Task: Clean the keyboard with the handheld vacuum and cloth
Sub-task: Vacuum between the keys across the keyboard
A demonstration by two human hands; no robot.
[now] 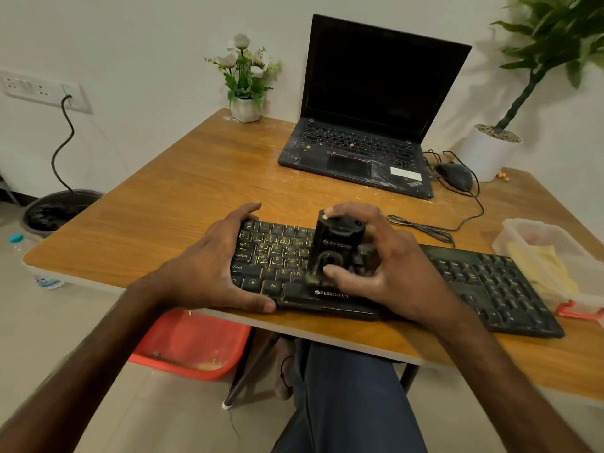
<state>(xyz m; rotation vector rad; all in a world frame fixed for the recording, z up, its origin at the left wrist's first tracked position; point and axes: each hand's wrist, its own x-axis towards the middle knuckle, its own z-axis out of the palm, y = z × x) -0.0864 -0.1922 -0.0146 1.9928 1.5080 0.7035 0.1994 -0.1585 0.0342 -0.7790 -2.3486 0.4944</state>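
The keyboard [490, 282] lies along the near edge of the table [196, 178], and the step in hand seems to be the vacuuming of its keys. The left hand [209, 266] grips its left end, with the thumb on the front edge and the fingers curled over the back edge. The right hand [385, 256] is closed around the handheld vacuum [336, 243], which stands upright with its lower end on the middle keys.

To do this well, I think the left hand should keep the board firm while the vacuum goes slowly, row by row, close to the keys, toward the right end.

2 containers are near. A clear plastic box [529, 223] just beside the keyboard's right end holds the yellow cloth [542, 266]. A red tub [196, 344] under the table has pale crumbs at its bottom.
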